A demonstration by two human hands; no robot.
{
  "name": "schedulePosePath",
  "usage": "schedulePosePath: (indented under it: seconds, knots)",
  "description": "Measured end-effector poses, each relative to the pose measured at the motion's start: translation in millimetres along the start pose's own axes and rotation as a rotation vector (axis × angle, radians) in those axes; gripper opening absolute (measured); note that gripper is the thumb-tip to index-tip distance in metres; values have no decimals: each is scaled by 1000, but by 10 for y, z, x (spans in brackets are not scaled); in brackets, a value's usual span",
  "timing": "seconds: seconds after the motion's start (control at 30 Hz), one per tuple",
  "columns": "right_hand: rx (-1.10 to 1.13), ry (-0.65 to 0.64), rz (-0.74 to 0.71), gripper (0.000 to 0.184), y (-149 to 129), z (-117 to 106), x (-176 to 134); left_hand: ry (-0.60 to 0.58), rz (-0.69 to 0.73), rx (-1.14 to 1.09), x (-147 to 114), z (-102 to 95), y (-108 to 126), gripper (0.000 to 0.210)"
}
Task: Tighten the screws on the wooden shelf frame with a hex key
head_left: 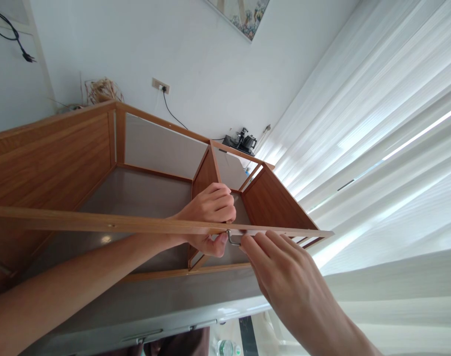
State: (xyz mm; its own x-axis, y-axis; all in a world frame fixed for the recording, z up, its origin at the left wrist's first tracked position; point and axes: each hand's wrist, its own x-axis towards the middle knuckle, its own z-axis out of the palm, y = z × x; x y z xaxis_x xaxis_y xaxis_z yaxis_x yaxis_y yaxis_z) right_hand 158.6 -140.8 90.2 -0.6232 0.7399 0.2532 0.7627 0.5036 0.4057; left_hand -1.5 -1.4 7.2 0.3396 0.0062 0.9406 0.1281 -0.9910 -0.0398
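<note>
A wooden cabinet frame (pixel 144 226) with side panels and a middle divider (pixel 206 170) spans the view. My right hand (pixel 281 264) pinches the long arm of a bent metal hex key (pixel 233 240). The key's short end meets the front rail, just right of my left thumb. Reaching under the rail, my left hand (pixel 210 210) is closed round it near the divider's front end. Its fingers are curled behind the rail, while the thumb presses near the key. Whether a screw sits at the key's tip is hidden.
Behind the frame, a black kettle set (pixel 244 142) stands near the wall. A wall socket (pixel 160 86) has a black cable plugged in. White curtains (pixel 388 163) hang at the right. A plastic bottle (pixel 225 347) is low in view, below the grey surface's edge.
</note>
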Motion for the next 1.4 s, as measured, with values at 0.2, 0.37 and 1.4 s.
schedulePosePath:
  seconds: [0.2,0.37,1.4]
  knots:
    - [17,45,12,23,-20,59,-45,3,5,-7,8,-3,-2,15]
    - [100,83,43,18,-22,155,-76,0,1,-3,15,-6,2,15]
    - [-153,79,-14,19,-2,-51,1,17,20,9,38,-11,13,11]
